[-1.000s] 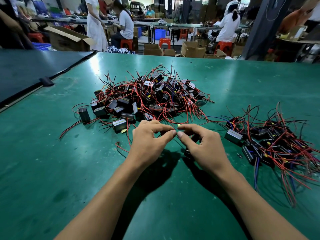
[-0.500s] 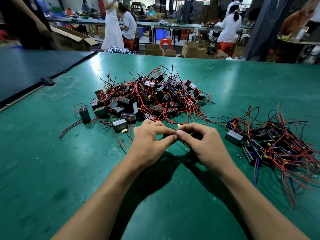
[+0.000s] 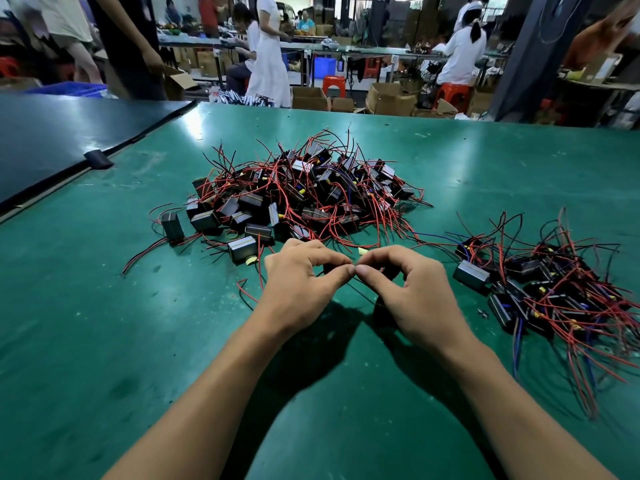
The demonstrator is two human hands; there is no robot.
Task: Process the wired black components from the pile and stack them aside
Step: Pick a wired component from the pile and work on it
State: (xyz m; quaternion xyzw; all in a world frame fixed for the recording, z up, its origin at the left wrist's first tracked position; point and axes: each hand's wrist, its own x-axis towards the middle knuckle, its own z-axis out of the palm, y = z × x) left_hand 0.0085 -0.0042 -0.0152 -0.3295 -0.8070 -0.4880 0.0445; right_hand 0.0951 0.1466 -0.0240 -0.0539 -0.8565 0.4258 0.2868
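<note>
Readable markings: none.
Pale faces on black components in pile and in side heap too small to make out as labels or print; sides of cardboard boxes beyond green table blurred, no lettering distinguishable; blue crate in background likewise too distant and soft for any mark.

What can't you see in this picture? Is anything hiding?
- Head view: whatever the left hand and right hand pinch between them. The fingertips cover it, and it is too thin to make out.
- Side stack: cut off by the right edge.
- Components deep in the pile: buried under red wires and other components.
- Passers-by at top left: blurred.
</note>
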